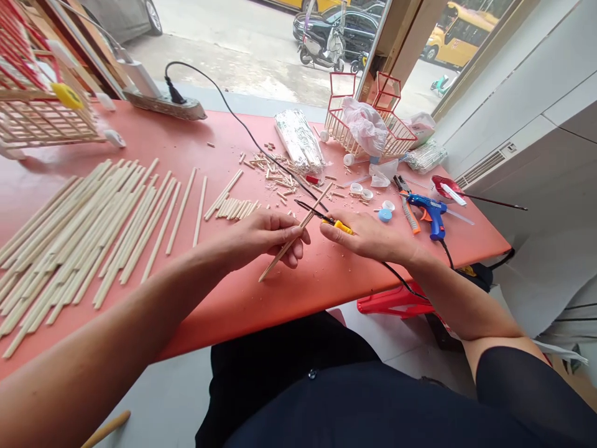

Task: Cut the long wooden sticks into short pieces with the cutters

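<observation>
My left hand [275, 233] pinches a thin wooden stick [284, 250] that slants up and away over the pink table. My right hand [368, 233] is wrapped round the yellow handles of a pair of pliers [342, 226]. Their dark jaws [310, 209] point left and meet the stick just beyond my left fingers; whether they grip it, I cannot tell. A row of short cut sticks [237, 208] lies beyond my left hand. Many long wooden sticks [79, 236] are spread over the table's left side.
Small offcuts [275, 171] litter the pink table [224, 298] near a plastic-wrapped bundle [298, 140]. A blue glue gun [429, 211], orange-handled pliers [410, 214] and tape rolls [361, 190] sit right. Stick-built carts [373, 127] stand behind. A black cable [233, 115] crosses the table.
</observation>
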The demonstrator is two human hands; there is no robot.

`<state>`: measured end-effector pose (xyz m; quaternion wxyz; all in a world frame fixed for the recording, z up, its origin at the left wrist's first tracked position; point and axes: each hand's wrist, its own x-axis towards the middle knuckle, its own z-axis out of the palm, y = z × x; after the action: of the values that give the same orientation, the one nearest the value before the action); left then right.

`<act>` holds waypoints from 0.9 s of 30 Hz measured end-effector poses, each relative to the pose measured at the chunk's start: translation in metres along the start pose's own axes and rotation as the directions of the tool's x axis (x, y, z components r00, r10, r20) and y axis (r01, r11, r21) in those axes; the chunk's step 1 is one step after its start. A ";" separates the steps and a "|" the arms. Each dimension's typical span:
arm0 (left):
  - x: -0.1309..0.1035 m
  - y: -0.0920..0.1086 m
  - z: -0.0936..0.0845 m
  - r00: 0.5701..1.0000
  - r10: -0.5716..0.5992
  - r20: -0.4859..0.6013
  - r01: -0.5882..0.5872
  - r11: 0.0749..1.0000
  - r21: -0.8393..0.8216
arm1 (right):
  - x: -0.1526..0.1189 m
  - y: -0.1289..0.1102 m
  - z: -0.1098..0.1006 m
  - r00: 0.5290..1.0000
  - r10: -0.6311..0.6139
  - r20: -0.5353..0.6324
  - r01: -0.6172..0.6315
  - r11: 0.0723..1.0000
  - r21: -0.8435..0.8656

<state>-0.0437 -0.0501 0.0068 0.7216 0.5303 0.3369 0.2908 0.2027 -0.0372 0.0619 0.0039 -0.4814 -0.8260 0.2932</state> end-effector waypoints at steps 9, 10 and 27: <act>0.001 0.000 0.001 0.998 0.044 -0.044 -0.045 0.999 -0.018 | 0.008 0.001 -0.004 0.999 -0.032 -0.025 0.029 0.996 -0.081; 0.001 0.001 0.002 0.996 0.072 -0.059 -0.072 0.997 -0.008 | 0.008 -0.001 -0.006 0.998 -0.046 -0.041 0.042 0.995 -0.095; 0.006 -0.009 0.023 0.734 0.575 -0.361 -0.522 0.818 0.241 | -0.003 -0.056 -0.028 0.942 -0.175 -0.286 0.060 0.928 -0.369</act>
<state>-0.0211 -0.0605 0.0020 0.4800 0.5745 0.3287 0.5758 0.1682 -0.0467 0.1137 0.0661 -0.4635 -0.8817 0.0584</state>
